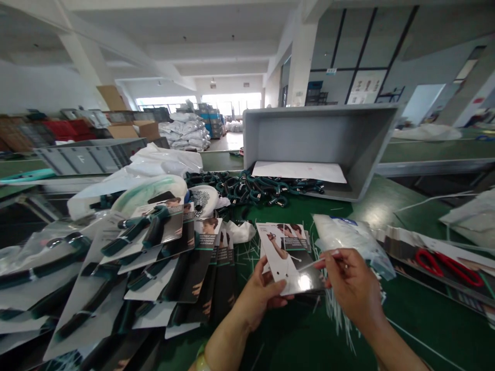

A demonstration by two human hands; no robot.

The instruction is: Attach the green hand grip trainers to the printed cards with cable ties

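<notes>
My left hand (257, 294) grips a printed backing card (279, 260) by its lower edge, thumb on top. The card is white and dark, with small punched holes near its bottom. Over its right part, my right hand (351, 281) is closed in a pinch on a thin white cable tie (308, 266). Behind that hand lies a clear bag of white cable ties (344, 234), some spilling below it. To the left, several cards carry dark green hand grip strengtheners (154, 226) in an overlapping pile. More printed cards (220, 257) lie beside it.
A grey bin (309, 134) lies on its side at the back, with loose dark green parts (255, 188) before it. A white tub of small metal parts (203, 200) stands left of centre. Red-handled scissors (448, 265) rest on stacked cards (406, 245) at right.
</notes>
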